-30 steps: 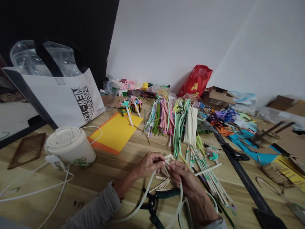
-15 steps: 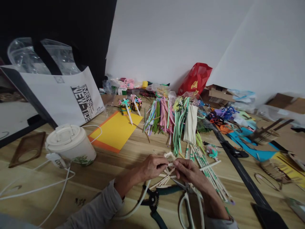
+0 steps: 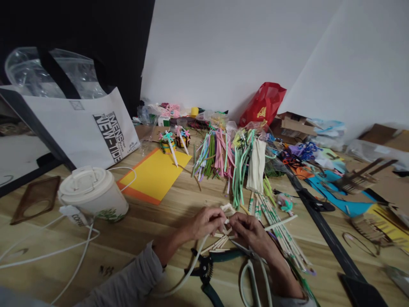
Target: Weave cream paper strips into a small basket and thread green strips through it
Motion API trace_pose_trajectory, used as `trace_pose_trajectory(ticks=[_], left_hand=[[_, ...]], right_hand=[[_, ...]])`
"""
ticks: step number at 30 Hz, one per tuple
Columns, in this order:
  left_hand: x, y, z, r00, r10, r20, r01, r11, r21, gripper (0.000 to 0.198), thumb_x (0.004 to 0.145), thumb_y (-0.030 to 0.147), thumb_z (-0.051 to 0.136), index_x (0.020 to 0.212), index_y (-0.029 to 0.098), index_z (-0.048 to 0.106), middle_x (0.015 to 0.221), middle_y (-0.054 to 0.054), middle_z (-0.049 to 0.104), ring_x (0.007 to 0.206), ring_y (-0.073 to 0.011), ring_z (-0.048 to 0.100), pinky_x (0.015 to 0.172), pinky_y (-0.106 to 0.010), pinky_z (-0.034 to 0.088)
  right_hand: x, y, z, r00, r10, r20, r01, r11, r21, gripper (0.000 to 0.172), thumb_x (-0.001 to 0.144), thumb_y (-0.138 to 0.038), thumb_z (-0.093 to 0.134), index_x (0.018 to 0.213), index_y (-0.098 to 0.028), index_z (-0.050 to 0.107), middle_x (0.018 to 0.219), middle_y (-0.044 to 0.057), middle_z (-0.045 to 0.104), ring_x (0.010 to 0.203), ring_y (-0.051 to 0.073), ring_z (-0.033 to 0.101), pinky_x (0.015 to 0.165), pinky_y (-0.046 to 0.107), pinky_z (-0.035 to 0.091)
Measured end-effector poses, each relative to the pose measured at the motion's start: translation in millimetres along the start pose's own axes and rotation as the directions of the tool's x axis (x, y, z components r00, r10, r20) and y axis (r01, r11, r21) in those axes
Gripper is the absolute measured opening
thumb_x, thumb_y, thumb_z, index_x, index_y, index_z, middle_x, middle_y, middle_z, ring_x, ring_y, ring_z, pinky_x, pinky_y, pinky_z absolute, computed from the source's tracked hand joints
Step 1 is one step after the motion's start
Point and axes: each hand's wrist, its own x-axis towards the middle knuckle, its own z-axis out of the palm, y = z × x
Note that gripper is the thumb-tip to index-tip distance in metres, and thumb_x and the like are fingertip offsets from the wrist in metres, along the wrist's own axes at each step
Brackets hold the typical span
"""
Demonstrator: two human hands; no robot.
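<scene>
My left hand (image 3: pixel 204 224) and my right hand (image 3: pixel 251 232) meet over the table, fingertips pinched close together on a cream fuzzy pipe cleaner (image 3: pixel 194 264). Its long end curves down from my left hand to the front edge, while a small white looped bit (image 3: pixel 227 208) shows just beyond the fingertips. The exact grip between the fingers is hidden. Below the hands lie several short wooden sticks (image 3: pixel 217 244), dark-handled pliers (image 3: pixel 204 270) and white-handled scissors (image 3: pixel 249 277), partly under my right wrist. Another pale stem (image 3: pixel 283 222) sticks out past my right hand.
Bundles of coloured pipe cleaners (image 3: pixel 217 153) and white ones (image 3: pixel 256 166) lie ahead, near paper-wrapped sticks (image 3: pixel 281 238). Yellow card (image 3: pixel 159 175) lies left of them. A lidded cup (image 3: pixel 92 196) with a white cord and a white bag (image 3: pixel 76 128) stand left.
Both hands stay pinched together with only slight finger movement. My right hand has shifted a little left, and the trailing cream pipe cleaner sits slightly further right near my left hand.
</scene>
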Motion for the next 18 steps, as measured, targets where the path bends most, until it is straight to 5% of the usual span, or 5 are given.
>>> trace_pose_trajectory(ticks=[3,9,14,18], left_hand=[[2,-2,-2.7,0.994,-0.079,0.075,0.098,0.948,-0.304,0.039,0.084,0.051,0.057,0.085,0.012,0.063,0.066,-0.001,0.06,0.05,-0.0094,0.048,0.048,-0.021,0.038],[2,-3,-7.2,0.969,-0.116,0.218,0.206,0.866,-0.456,0.039,0.075,0.05,0.069,0.071,0.012,0.061,0.056,0.001,0.053,0.044,-0.0065,0.041,0.043,-0.022,0.027],[1,-1,-8.9,0.966,-0.122,0.23,0.213,0.879,-0.427,0.037,0.071,0.048,0.072,0.075,0.013,0.059,0.057,0.004,0.05,0.043,-0.0051,0.036,0.041,-0.021,0.023],[1,3,-7.7,0.993,-0.057,0.107,0.076,0.98,-0.184,0.029,0.078,0.042,0.067,0.076,0.014,0.059,0.057,0.003,0.052,0.047,-0.0074,0.043,0.046,-0.02,0.031]], right_hand=[[-3,-3,0,0.998,-0.059,-0.006,0.058,0.995,-0.085,0.04,0.09,-0.052,0.052,0.079,-0.016,0.067,0.068,0.001,0.06,0.062,0.014,0.05,0.058,0.024,0.037],[-5,-12,2,0.979,-0.204,-0.002,0.198,0.948,-0.249,0.033,0.094,-0.042,0.049,0.083,-0.02,0.071,0.081,0.005,0.069,0.074,0.019,0.06,0.07,0.028,0.043],[-6,-14,4,0.971,-0.238,-0.004,0.224,0.919,-0.323,0.029,0.094,-0.038,0.049,0.082,-0.021,0.07,0.076,0.004,0.067,0.068,0.019,0.057,0.066,0.028,0.041],[-8,-13,6,0.982,-0.183,-0.036,0.16,0.926,-0.341,0.032,0.093,-0.037,0.05,0.068,-0.019,0.06,0.061,-0.001,0.052,0.056,0.014,0.045,0.055,0.026,0.031]])
